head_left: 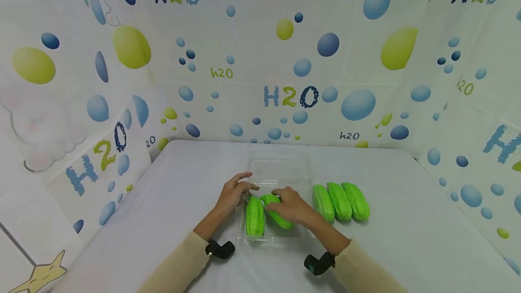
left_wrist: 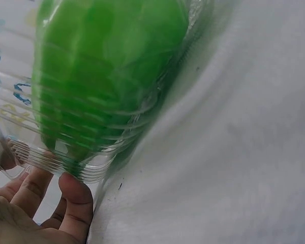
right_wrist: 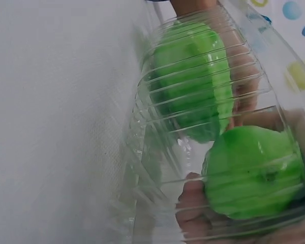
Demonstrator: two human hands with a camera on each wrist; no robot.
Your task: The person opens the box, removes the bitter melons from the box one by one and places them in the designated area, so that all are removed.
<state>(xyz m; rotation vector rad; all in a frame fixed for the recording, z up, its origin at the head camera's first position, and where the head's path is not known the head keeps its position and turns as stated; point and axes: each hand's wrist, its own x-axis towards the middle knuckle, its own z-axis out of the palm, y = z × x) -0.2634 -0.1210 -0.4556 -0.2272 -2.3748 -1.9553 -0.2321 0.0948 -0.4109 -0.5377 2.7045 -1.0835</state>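
Observation:
A clear plastic clamshell container [head_left: 272, 238] lies open on the table, its lid [head_left: 281, 166] folded back to the far side. Inside, along the left wall, rests a bright green ridged gourd [head_left: 255, 216]. My right hand [head_left: 291, 205] grips a second green gourd [head_left: 285, 223], tilted, inside the container beside the first; the right wrist view shows this gourd [right_wrist: 254, 173] end-on through the ribbed wall, with fingers around it. At the far left corner, my left hand [head_left: 231, 196] holds the container's edge, its thumb [left_wrist: 75, 198] against the ribbed plastic.
Three more green gourds [head_left: 341, 201] lie side by side on the white table [head_left: 407, 220], just right of the container. Behind the table and along both sides hangs a white sheet [head_left: 252, 49] printed with bubbles and lettering. Both wrists wear black cameras [head_left: 319, 263].

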